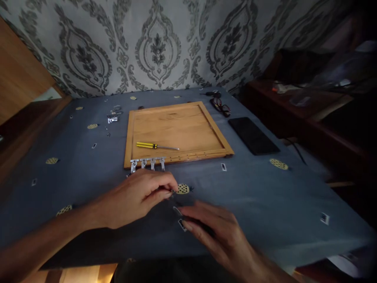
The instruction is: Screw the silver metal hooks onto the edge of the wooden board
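Note:
My left hand (144,198) pinches a small metal piece (173,194), mostly hidden by the fingertips, over the blue cloth near the board's front edge. To its right, my right hand (216,230) is closed on a small shiny metal part (178,211), blurred by motion. Beyond the hands lies a framed wooden board (173,125). A yellow and black screwdriver (147,145) rests on it, its tip toward the right. Several metal hinges (152,162) sit in a row along the board's front left edge.
Loose metal hinges (113,119) and small screws (108,133) lie left of the board. On the right are a black flat device (253,135) and glasses (220,107). A patterned wall (159,47) stands behind the table's blue cloth (279,200).

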Motion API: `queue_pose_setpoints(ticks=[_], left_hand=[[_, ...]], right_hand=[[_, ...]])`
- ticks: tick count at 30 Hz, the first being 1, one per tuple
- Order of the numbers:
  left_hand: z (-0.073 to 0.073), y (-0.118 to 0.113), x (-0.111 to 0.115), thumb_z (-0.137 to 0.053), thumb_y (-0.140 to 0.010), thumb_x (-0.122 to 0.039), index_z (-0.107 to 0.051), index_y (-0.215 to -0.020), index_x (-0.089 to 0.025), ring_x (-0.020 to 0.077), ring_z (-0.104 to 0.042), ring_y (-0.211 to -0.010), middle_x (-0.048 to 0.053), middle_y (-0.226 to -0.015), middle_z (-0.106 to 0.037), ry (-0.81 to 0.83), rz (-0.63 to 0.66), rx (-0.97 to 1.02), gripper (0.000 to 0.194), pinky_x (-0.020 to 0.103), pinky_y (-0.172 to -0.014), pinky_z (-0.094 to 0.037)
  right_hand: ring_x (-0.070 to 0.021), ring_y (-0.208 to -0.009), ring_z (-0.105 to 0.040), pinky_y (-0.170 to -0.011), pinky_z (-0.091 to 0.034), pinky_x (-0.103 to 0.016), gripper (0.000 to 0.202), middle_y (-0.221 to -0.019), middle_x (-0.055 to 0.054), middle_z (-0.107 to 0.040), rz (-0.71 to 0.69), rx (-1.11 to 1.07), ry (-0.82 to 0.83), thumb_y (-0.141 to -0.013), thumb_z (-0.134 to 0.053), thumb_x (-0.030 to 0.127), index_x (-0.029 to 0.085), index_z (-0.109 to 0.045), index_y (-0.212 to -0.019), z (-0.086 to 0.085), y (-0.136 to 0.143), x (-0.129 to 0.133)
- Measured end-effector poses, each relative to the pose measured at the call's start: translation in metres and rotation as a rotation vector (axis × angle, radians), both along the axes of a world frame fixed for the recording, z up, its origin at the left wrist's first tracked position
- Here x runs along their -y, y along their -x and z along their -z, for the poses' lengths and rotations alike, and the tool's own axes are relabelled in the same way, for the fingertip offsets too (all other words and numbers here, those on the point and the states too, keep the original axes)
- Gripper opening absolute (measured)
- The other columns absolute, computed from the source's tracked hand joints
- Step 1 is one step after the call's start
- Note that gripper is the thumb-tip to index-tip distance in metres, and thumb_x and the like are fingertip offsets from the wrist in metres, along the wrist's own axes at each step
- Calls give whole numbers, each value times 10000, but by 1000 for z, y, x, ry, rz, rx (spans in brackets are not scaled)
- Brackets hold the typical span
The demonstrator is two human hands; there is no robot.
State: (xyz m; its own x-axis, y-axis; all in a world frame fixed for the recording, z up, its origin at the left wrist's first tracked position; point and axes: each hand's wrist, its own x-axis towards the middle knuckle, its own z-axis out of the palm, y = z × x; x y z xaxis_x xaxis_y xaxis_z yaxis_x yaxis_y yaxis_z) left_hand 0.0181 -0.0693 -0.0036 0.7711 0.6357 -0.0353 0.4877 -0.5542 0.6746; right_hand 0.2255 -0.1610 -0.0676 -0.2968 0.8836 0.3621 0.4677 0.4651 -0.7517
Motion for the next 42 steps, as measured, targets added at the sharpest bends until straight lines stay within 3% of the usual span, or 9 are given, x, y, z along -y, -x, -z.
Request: queue_pose_setpoints(ticks=[4,9,12,15,19,25,36,42], left_hand=[[3,-3,0,-470,-959,-235,-619,-983,-268,84,-646,-838,-61,-923,-708,-9,34,-12,155,230,-792,-454],[5,-6,-1,-484,-951,-231,-642,-1010,-269,98,-666,-885,-46,-975,-727,-17,33,12,173,233,-809,-475],[2,-3,-7,-509,-940,-267,-653,-1051,-279,101,-670,-853,-39,-994,-731,-69,-77,62,182,217,-735,-489],[-4,5,-20,-521,-929,-328,-671,-1028,-269,102,-656,-759,-34,-947,-734,-165,-251,115,189,204,-622,-465],[-3,13,-41,-519,-917,-334,-678,-985,-238,116,-650,-735,-27,-843,-720,-290,-359,119,199,215,-628,-448],[10,10,-63,-441,-946,-253,-654,-987,-191,131,-629,-874,12,-947,-694,-317,-252,11,225,262,-811,-460],[24,2,-79,-427,-957,-197,-646,-1003,-176,151,-575,-929,28,-920,-641,-397,-127,-26,225,292,-832,-455],[25,-5,-78,-420,-975,-234,-654,-996,-183,152,-543,-963,24,-938,-622,-322,-78,-81,241,306,-874,-442]], right_hand=[[-97,-687,-638,-638,-531,-228,170,-774,8,-674,-79,-68,145,-964,-520,268,206,-674,-1000,-4,3,-2],[-85,-601,-550,-555,-454,-210,238,-675,36,-588,-147,-75,329,-966,-510,275,204,-629,-773,-10,4,-10],[-102,-636,-578,-596,-475,-230,281,-686,20,-614,-112,-144,354,-972,-498,314,203,-637,-754,-9,3,-16],[-103,-590,-593,-558,-483,-232,248,-701,4,-659,11,-315,430,-943,-534,364,197,-672,-822,-6,0,-29],[-103,-556,-587,-493,-460,-223,261,-690,-15,-674,128,-523,575,-875,-611,429,182,-692,-851,0,1,-53],[-89,-522,-559,-484,-439,-219,330,-636,-18,-667,132,-561,725,-801,-677,497,167,-683,-788,7,8,-78],[-77,-495,-570,-474,-453,-210,285,-637,-9,-675,38,-516,917,-817,-656,460,176,-659,-783,2,5,-96],[-80,-479,-558,-476,-460,-217,237,-611,-6,-671,10,-465,949,-858,-607,406,185,-645,-781,1,5,-97]])
